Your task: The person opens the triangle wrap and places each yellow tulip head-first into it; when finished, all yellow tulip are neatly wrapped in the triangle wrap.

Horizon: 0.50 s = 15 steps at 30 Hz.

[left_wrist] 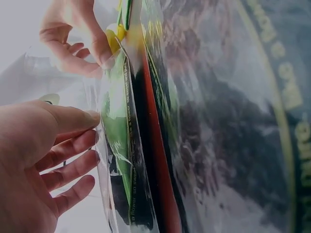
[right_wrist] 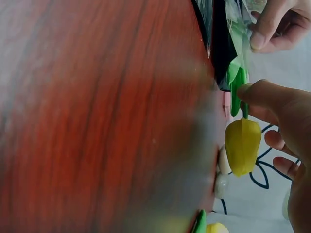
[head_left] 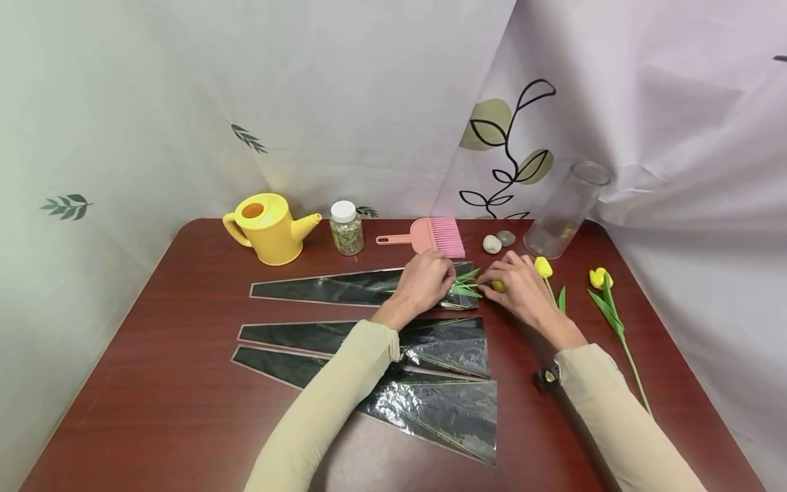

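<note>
- Left of the pink brush (head_left: 422, 236): a yellow watering can (head_left: 267, 232) and a jar (head_left: 347, 234), clear of our work.
- In front of the brush, reaching left: the far sleeve (head_left: 326, 290), clear and black, flat on the surface (head_left: 129, 383), wide end rightward.
- Just in front of the brush: our left hand (head_left: 424, 280), thumb and forefinger pinching the sleeve's edge, other fingers loosely spread. We should lift that film so leaves don't snag.
- Front-right of the brush: the held tulip (right_wrist: 243, 145), leaves partly behind film, yellow head outside. Best fed straight and slowly.
- Beyond, farther right of the brush: our right hand (head_left: 519, 287), thumb and forefinger pinching the stem near the head; a light hold should spare the bloom.
</note>
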Available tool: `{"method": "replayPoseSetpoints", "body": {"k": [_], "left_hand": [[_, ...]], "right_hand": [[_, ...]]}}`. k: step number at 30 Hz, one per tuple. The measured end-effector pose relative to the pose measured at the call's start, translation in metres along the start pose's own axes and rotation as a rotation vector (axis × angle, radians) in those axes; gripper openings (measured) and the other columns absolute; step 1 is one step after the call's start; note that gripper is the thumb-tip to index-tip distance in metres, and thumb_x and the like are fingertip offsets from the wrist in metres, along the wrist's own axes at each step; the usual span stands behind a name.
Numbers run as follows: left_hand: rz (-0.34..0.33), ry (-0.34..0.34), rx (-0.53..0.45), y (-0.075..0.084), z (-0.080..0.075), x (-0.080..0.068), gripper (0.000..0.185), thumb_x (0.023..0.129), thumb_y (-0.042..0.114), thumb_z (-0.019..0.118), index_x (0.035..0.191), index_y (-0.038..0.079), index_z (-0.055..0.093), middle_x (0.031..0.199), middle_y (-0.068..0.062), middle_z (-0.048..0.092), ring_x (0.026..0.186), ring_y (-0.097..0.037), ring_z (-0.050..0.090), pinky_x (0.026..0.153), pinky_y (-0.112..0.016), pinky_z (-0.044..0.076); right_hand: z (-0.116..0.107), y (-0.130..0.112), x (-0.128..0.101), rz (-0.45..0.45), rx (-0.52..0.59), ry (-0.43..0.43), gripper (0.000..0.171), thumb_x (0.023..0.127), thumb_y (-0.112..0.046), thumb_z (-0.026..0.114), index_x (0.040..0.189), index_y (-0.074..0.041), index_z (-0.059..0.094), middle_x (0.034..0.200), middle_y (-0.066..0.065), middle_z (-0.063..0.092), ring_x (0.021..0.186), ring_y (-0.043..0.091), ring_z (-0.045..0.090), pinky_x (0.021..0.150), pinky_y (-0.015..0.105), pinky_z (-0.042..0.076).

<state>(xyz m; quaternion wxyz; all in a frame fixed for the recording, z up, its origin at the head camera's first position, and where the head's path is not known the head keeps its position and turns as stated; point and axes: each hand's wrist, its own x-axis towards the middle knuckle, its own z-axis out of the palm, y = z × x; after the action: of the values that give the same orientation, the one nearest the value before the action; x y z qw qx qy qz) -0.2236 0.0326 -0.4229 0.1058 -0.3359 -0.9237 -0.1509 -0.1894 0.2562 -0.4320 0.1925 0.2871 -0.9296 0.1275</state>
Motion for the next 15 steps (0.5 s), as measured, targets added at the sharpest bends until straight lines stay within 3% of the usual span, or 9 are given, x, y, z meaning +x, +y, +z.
{"method": "replayPoseSetpoints", "body": {"k": [15], "left_hand": [[0.009,0.013,-0.011,0.0011,0.0037,0.0046,0.011,0.093,0.019,0.064,0.086,0.019,0.073,0.087,0.006,0.057,0.086,-0.012,0.056,0.075,-0.028,0.048]], "right_hand": [[0.0100,0.0039,0.0018,0.012,0.229,0.072,0.013,0.077,-0.012,0.084,0.089,-0.014,0.079,0.086,-0.004,0.071,0.075,0.014,0.038,0.070,0.037,0.025]]}}
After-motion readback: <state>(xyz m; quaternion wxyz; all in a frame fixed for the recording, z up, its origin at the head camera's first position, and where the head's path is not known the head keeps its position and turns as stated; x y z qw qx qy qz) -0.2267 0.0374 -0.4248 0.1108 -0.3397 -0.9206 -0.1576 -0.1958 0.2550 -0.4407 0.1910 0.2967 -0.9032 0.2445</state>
